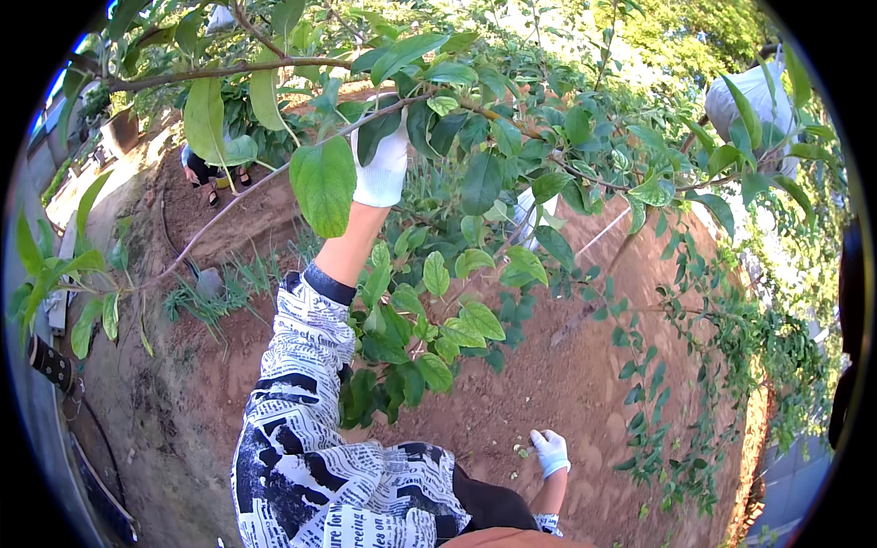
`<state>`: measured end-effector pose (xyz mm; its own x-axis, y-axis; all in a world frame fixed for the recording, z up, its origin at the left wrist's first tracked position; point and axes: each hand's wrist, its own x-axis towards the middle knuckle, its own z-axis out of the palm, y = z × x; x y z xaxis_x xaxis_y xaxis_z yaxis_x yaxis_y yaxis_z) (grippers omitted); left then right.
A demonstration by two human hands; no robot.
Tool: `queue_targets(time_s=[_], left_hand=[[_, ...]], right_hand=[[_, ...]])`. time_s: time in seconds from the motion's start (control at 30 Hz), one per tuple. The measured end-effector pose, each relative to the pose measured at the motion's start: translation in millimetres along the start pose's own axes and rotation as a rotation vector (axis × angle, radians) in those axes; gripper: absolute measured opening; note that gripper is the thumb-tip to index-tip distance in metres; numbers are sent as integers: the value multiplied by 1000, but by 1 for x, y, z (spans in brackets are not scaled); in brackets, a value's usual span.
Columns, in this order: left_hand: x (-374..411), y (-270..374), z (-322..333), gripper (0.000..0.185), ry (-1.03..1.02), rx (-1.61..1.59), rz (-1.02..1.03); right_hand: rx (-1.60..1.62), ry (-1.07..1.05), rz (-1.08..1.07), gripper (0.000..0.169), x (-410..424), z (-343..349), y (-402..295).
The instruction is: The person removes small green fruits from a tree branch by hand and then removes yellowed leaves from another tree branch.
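My left hand (pixel 384 157), in a white knit glove, is raised among the leaves of a tree branch (pixel 510 125). Leaves cover its fingers, so its grip is hidden. A large green leaf (pixel 323 186) hangs in front of the wrist. Low at my side is my right hand (pixel 550 452), also white-gloved, with its fingers curled. Whether anything is between those fingers cannot be made out. Small pale green leaf bits (pixel 523 452) show near its fingertips, against bare reddish soil (pixel 479 418). Below the raised forearm spreads a cluster of leafy shoots (pixel 418 329).
A thin bare stem (pixel 226 205) crosses the view at left. White bags (pixel 750 113) hang among the branches at right. Another person (pixel 205 171) is low to the ground at upper left, near a dark hose (pixel 166 222). Trailing foliage (pixel 675 397) hangs at right.
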<state>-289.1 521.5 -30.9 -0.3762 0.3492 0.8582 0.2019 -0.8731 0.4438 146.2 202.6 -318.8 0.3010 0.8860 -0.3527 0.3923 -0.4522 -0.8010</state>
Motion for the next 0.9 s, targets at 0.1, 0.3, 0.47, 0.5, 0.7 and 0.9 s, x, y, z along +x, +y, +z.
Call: queue_targets(time_s=[0.1,0.3,0.47,0.5,0.7,0.9], left_hand=[[-12,6,-2,32,-45,-461,-302],[-12,21,6,31,-215,-1458,-422],[-18,44,8,19,217,-1061,-508],[-21,45,2,17,197,-950,-544],[-111,112,17,11,-122,-549,-659],[-141,147,19,44,-1333,25,-469]], right_hand=[[9,6,2,31,-6,0,-2],[-39,14,15,30,-19,-4,0],[-90,-10,28,30,-31,-8,-10],[-68,-11,41,30,-32,-12,-9],[-67,21,30,31,-40,-42,21],[-50,-53,13,29,-30,-45,58]])
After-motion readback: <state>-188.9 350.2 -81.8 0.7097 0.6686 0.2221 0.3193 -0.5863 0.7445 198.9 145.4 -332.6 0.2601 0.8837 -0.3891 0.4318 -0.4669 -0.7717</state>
